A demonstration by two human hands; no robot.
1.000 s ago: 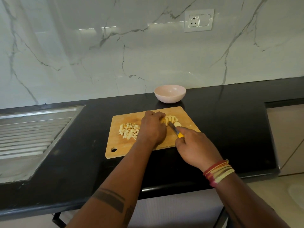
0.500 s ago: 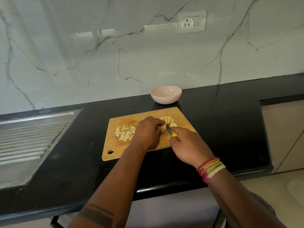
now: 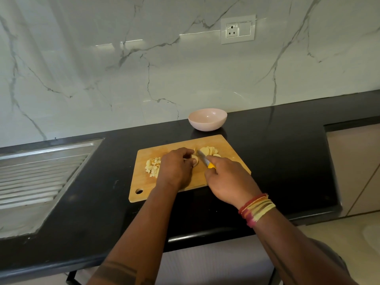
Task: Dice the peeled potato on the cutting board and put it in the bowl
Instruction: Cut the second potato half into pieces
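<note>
Right now the left hand [image 3: 176,167] sits curled over a few potato slices [image 3: 195,160] in the middle of the board [image 3: 185,182], its fingers [image 3: 188,155] pinching them flat, probably so they cannot slide under the blade. The right hand [image 3: 228,179] is closed round the yellow handle of the knife [image 3: 205,160], whose blade angles up and left to meet those slices just beside the left fingertips. That looks like the dicing cut in hand.

Behind the blade, a fan of uncut slices [image 3: 209,150] waits toward the board's far right, close enough to be pulled in next. Finished dice [image 3: 153,167] lie heaped at the left of the board, clear of the cutting spot.

A pink bowl [image 3: 207,119] stands on the black bench [image 3: 277,161] just past the board's far edge, and nothing shows inside it. By my reckoning the job is about half done, with no potato moved over yet.
</note>
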